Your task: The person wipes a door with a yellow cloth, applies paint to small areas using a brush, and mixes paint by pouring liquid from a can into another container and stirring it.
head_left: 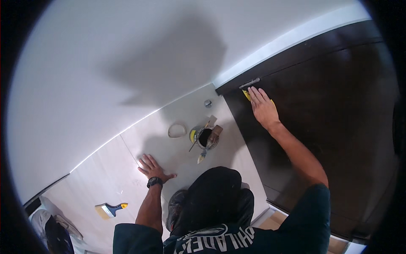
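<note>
My right hand [264,111] lies against a dark brown door [330,114], its fingers together over a yellow sheet [246,95] that peeks out at both sides. Most of the sheet is hidden beneath the palm. Just beyond the fingertips is a narrow metal plate [249,83] near the door's edge. Fingers spread, my left hand [153,168] rests flat on the pale floor [127,165] and holds nothing. Between my hands stands an open can [193,136] with dark contents. A brush [215,132] with brown bristles lies across its mouth, along with a thin stick or second brush.
A pale ring-shaped lid [176,131] and a small metal door stop [207,103] are near the can. At the lower left lies a wide paintbrush [112,210] with a blue and yellow handle. Shoes or cloth [59,228] sit at the left edge. A white wall [84,84] rises ahead.
</note>
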{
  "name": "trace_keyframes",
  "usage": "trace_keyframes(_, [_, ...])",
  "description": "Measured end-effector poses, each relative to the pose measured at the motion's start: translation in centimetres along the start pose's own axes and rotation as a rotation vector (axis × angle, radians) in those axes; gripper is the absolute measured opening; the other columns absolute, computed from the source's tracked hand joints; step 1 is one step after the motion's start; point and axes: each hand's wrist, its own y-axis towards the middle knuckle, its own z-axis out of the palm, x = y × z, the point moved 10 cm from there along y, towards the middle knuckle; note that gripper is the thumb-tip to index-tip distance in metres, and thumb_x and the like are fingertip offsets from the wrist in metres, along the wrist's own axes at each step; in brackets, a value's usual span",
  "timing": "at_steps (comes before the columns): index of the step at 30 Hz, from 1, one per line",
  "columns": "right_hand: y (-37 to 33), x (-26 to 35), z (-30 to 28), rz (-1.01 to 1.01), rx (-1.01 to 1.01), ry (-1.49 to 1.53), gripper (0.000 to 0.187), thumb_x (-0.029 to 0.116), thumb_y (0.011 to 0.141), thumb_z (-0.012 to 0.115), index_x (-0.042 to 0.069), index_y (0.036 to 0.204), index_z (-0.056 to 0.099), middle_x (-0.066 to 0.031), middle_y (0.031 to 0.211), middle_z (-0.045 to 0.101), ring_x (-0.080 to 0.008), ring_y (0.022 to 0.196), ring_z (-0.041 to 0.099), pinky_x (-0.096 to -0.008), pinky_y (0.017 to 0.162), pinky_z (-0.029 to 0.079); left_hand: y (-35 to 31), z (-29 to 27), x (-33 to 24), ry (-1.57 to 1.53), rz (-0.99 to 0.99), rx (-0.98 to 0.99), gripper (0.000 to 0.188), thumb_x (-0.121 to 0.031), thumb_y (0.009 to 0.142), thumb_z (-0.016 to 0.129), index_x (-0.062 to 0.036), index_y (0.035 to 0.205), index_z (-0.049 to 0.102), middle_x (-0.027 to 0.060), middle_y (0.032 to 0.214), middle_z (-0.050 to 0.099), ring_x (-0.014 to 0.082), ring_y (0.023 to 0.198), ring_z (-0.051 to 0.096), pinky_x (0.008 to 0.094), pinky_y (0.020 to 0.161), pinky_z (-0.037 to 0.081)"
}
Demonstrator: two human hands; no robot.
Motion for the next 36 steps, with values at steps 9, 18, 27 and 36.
trace_keyframes(9, [0.8,-7.2,-6.1,0.062,-0.189,-0.033,0.052,0.020,0.103,0.044,-0.004,0.148,0.051,-0.0114,0.169,0.032,-0.0256,0.158,0.025,-0.0443,0.130,0.018,0.0,0.1,0.1,-0.005,0.005,0.003,0.173,-0.083,0.046,0.086,0.0072,0.162,-0.006,0.0294,0.171,-0.012,0.0518,0.156,-0.015,0.0728,0.119,-0.004])
trace_keyframes(18, [12.4,10.1,10.6,-0.113,0.184,-0.076,0.054,0.026,0.105,0.041,0.001,0.152,0.049,-0.0052,0.169,0.034,-0.0215,0.158,0.025,-0.0424,0.130,0.012,0.0,-0.1,0.3,0.052,0.024,-0.004,0.178,-0.090,0.045,0.080,0.0114,0.160,-0.009,0.0328,0.169,-0.014,0.0548,0.155,-0.014,0.0745,0.118,0.001])
trace_keyframes(27, [4.3,-3.7,-3.7,0.078,-0.166,-0.022,0.051,0.017,0.100,0.046,-0.004,0.146,0.053,-0.0138,0.162,0.044,-0.0270,0.152,0.037,-0.0434,0.126,0.026,-0.2,0.0,0.5,-0.064,0.017,-0.031,0.179,-0.082,0.043,0.088,0.0054,0.161,-0.014,0.0273,0.170,-0.020,0.0501,0.155,-0.019,0.0715,0.120,-0.006])
trace_keyframes(36, [-8.9,-23.3,-22.9,0.454,-0.411,-0.367,0.051,0.009,0.099,0.048,-0.001,0.150,0.049,-0.0135,0.162,0.043,-0.0278,0.152,0.038,-0.0465,0.127,0.027,-0.2,0.0,0.5,0.018,-0.053,0.061,0.178,-0.083,0.043,0.088,0.0031,0.162,-0.013,0.0254,0.171,-0.019,0.0489,0.156,-0.019,0.0713,0.120,-0.004])
